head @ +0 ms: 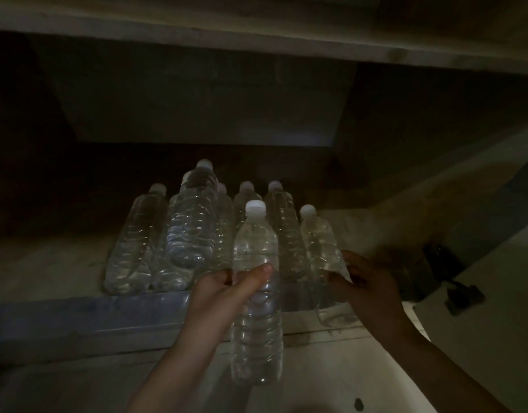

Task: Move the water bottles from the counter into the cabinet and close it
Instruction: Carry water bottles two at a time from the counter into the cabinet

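Bottles already in: a cluster of clear ribbed plastic water bottles with white caps stands on the dim cabinet shelf, one of them perched higher than its neighbours, seemingly stacked. Count uncertain in the low light, roughly seven.

Left hand is wrapped round the middle of a clear plastic bottle with white cap, held upright at the shelf's front lip, base below shelf level, not yet set down. Right hand is closed on the lower part of another clear white-capped bottle, at the right front of the cluster; whether it rests on the shelf is unclear.

Judgement: well along, two bottles in hand to place, door closing left. Bench not in view, so remaining stock unknown.

Room: bare shelf to the left of the cluster and deep behind it. Right side is tighter, near the pale cabinet door with dark hinge. Front lip must be cleared by lifting.
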